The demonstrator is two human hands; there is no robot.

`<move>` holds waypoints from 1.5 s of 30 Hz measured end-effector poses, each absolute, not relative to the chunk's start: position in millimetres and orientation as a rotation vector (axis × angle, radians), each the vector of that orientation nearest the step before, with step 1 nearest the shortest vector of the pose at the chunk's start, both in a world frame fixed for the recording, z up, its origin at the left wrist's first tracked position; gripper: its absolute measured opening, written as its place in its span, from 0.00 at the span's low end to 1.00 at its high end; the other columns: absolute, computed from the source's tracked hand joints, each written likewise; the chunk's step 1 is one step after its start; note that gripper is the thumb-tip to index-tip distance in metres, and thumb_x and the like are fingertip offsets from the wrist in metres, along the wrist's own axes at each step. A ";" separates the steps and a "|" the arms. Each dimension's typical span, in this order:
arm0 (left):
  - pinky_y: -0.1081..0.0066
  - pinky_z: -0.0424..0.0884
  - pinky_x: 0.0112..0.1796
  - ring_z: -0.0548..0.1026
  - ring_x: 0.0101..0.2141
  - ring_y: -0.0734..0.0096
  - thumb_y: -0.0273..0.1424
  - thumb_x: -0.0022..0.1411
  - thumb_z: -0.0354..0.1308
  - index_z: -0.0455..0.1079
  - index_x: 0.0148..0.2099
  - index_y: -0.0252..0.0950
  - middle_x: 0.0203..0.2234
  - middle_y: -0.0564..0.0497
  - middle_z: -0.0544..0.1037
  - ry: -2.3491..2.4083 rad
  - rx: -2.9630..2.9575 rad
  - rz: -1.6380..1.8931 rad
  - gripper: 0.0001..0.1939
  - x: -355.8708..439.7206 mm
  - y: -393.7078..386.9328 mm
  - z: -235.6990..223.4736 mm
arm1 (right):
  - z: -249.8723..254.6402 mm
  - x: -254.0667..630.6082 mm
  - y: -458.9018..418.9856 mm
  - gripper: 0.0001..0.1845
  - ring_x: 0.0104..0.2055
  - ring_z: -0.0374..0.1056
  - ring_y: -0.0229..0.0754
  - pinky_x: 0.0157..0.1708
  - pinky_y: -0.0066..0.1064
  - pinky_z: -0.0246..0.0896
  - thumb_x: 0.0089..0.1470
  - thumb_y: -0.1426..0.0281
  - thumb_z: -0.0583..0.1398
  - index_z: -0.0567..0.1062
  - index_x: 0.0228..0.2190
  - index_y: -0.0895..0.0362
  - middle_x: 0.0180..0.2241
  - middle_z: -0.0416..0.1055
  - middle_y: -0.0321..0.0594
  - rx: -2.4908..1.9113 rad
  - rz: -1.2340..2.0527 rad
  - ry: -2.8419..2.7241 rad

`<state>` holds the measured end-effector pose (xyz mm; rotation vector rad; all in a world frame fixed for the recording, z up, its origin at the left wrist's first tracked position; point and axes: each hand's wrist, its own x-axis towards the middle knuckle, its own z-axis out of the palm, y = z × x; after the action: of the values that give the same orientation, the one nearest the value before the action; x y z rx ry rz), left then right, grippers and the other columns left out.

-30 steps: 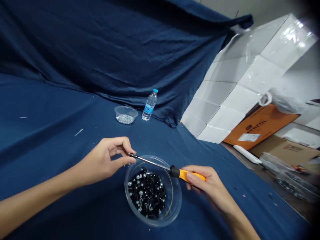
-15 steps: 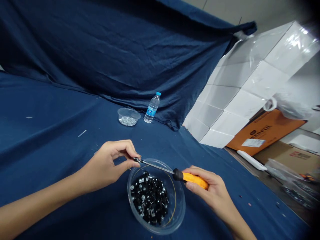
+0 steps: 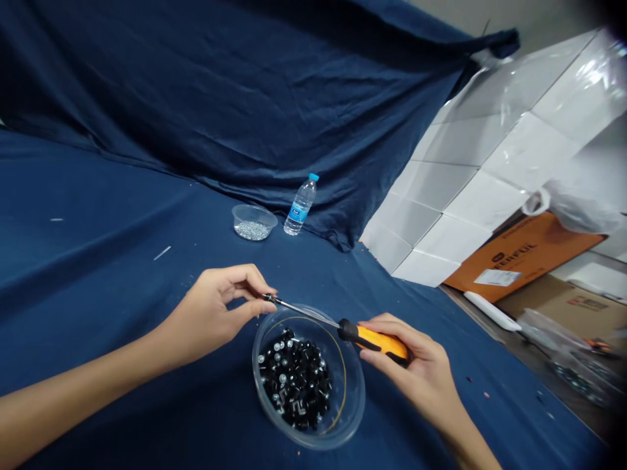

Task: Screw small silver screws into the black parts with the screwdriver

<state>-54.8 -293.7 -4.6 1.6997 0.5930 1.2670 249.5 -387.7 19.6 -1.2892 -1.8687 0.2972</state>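
Note:
My right hand (image 3: pixel 416 359) is closed round the orange and black handle of a screwdriver (image 3: pixel 375 341). Its metal shaft points left, over the far rim of a clear plastic bowl (image 3: pixel 356 418). At the shaft's tip, my left hand (image 3: pixel 225 307) pinches a small black piece (image 3: pixel 269 297) between thumb and fingers; the tip meets this piece. Most of the piece is hidden by the fingertips. Below the shaft, the bowl holds many small black parts (image 3: pixel 298 382) with silvery screw heads and bits of metal among them.
Farther back stand a smaller clear bowl (image 3: pixel 255 222) of small silvery pieces and a water bottle (image 3: pixel 300 205) with a blue cap. Blue cloth (image 3: pixel 98 261) covers the surface and hangs behind. White boxes (image 3: pixel 441 202) are stacked at right, beside an orange carton (image 3: pixel 529 258).
The screwdriver handle has turned in my right hand, so its black grip strips now show. My left hand still pinches the piece at the tip. The whole view has shifted slightly.

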 end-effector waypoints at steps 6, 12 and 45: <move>0.77 0.77 0.38 0.80 0.34 0.74 0.23 0.59 0.65 0.74 0.32 0.36 0.30 0.54 0.79 0.532 1.800 1.314 0.05 -51.9 -296.3 2.6 | 23.5 247.1 -392.2 0.14 0.25 0.66 0.34 0.25 0.25 0.60 0.50 0.58 0.72 0.85 0.36 0.52 0.31 0.75 0.37 -1.376 0.758 -1.561; 0.76 0.77 0.38 0.80 0.34 0.74 0.25 0.60 0.66 0.76 0.35 0.37 0.31 0.53 0.81 0.541 1.860 1.339 0.02 -55.1 -297.3 3.0 | 24.0 253.3 -391.8 0.18 0.28 0.69 0.35 0.27 0.23 0.65 0.49 0.60 0.73 0.82 0.42 0.52 0.32 0.78 0.39 -1.384 0.780 -1.640; 0.74 0.75 0.35 0.79 0.32 0.73 0.21 0.62 0.65 0.76 0.37 0.39 0.31 0.54 0.81 0.520 2.103 1.476 0.07 -54.3 -298.0 -1.3 | 30.7 244.1 -392.6 0.10 0.29 0.72 0.39 0.30 0.29 0.65 0.52 0.64 0.71 0.85 0.38 0.50 0.31 0.79 0.39 -1.281 0.457 -1.883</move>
<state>-54.3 -298.0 -1.3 2.1033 0.5196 1.4762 244.1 -392.6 30.7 -1.2806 -1.8832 0.4573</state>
